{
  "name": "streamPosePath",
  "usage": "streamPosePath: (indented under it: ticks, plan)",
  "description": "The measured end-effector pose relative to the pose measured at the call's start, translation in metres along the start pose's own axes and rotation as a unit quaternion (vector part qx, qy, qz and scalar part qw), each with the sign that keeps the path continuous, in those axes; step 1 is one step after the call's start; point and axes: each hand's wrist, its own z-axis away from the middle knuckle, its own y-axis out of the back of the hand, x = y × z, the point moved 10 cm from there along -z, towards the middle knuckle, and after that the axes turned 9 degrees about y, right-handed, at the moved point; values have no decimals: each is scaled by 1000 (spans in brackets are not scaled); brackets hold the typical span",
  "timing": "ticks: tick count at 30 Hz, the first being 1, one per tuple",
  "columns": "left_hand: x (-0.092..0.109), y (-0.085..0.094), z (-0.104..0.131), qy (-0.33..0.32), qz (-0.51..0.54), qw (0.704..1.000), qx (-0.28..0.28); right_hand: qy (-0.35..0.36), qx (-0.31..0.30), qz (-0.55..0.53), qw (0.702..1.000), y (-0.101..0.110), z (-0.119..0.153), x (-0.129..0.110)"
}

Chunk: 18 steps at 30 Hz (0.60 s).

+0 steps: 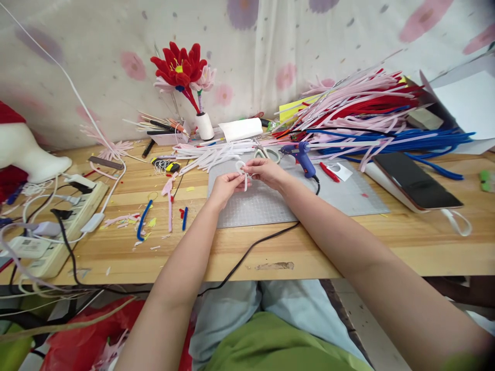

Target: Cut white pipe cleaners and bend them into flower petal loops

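Observation:
Above the grey cutting mat (266,208) both hands meet around a white pipe cleaner (245,181) bent into a small loop at its top. My left hand (227,186) pinches it from the left, near the loop's base. My right hand (265,171) pinches it from the right, fingertips at the loop. Just behind the hands lie scissors (266,153) with pale handles. A bundle of white pipe cleaners (216,154) lies behind and to the left. To the right of my right hand rests a blue glue gun (302,156).
A vase (204,127) with red and pink fuzzy flowers stands at the back. Pink, red and blue pipe cleaners (348,113) pile up at the back right, beside a phone (417,180). At left is a power strip (69,232); a black cord (247,252) crosses the table's front.

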Motion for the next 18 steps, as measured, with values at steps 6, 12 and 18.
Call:
streamPosePath:
  ticks: [6, 12, 18]
  plan:
    - [-5, -1, 1, 31, 10, 999, -19, 0, -7, -58, 998, 1, -2, 8]
    - [-6, -6, 3, 45, 35, 997, -54, -17, -95, -153, 984, -17, 6, 4]
    - [-11, -13, 1, 42, 28, 994, -96, -39, -156, -165, 973, -21, 8, 6]
